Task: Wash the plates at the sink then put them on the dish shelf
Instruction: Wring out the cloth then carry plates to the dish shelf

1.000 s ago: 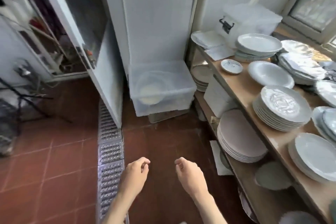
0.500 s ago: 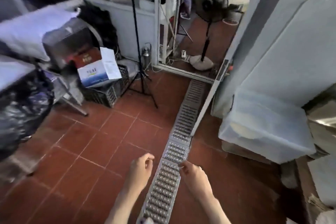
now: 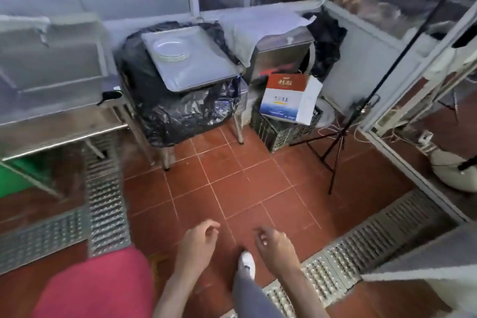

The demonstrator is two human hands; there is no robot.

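Ahead, plates (image 3: 171, 51) stacked on tray (image 3: 189, 59) atop bag-covered stand. Left hand (image 3: 197, 242) & right hand (image 3: 273, 244) loosely curled, empty. Plates likely heavy, breakable, slick; grip under rim w/ both.

I see a stack of plates (image 3: 172, 52) on a metal tray (image 3: 206, 70), upper centre; both my hands (image 3: 197, 242) hang empty below.
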